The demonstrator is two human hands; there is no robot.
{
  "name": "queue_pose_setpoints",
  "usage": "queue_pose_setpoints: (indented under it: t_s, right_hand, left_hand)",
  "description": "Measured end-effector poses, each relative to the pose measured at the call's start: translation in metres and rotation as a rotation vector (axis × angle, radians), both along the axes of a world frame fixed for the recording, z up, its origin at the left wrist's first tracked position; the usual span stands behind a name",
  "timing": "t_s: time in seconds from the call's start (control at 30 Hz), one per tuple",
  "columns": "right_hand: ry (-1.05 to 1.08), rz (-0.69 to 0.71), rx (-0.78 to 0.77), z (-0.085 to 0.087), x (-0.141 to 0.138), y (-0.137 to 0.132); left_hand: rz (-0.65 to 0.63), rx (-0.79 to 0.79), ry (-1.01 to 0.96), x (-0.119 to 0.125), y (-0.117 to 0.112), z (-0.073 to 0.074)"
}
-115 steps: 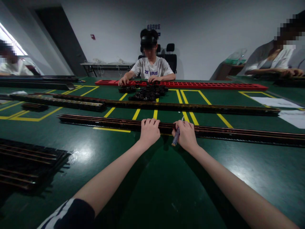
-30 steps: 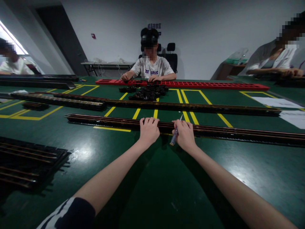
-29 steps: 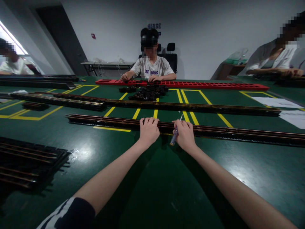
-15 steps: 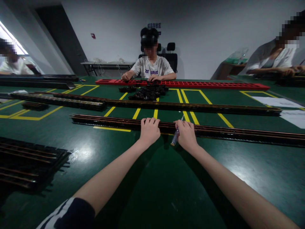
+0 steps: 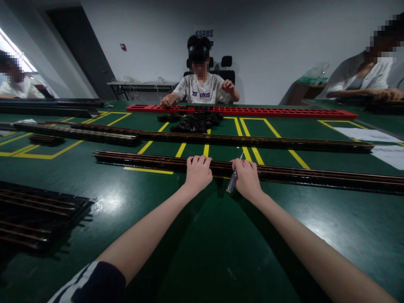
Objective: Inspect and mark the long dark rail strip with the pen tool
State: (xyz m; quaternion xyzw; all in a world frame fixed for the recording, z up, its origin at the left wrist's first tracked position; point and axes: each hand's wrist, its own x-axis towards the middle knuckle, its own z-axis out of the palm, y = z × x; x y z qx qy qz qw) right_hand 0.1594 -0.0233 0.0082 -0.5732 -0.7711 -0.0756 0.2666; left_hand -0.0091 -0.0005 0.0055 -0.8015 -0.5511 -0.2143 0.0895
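Note:
A long black rail with copper-coloured strips (image 5: 151, 161) lies across the green table in front of me. My left hand (image 5: 198, 171) is closed over it left of the middle, fingers bent across the far edge. A short way to the right, my right hand (image 5: 246, 176) grips a small screwdriver (image 5: 232, 182) with a clear handle. Its thin shaft points away from me, above the rail, and the handle end sticks out toward me. The right fingers also rest against the rail; their tips are partly hidden.
Behind it runs a second long rail (image 5: 252, 141). Farther off are a pile of black parts (image 5: 197, 122) and a red slotted tray (image 5: 284, 111), where a person (image 5: 202, 88) sits. More stripped rails (image 5: 34, 214) lie at left, papers (image 5: 368, 134) at right.
Both my hands, the screwdriver and the near rail stay in place. The person opposite has raised one hand from the pile of parts to chest height.

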Motion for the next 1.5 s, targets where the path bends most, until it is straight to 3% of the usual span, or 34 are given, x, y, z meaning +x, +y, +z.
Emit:
queue_pose_setpoints:
  t_s: [1.5]
  right_hand:
    - [-0.064,-0.024,-0.013,0.0004,0.0002,0.0004]
  left_hand:
    - [0.002,0.022,0.000,-0.0002,0.0004,-0.0019]
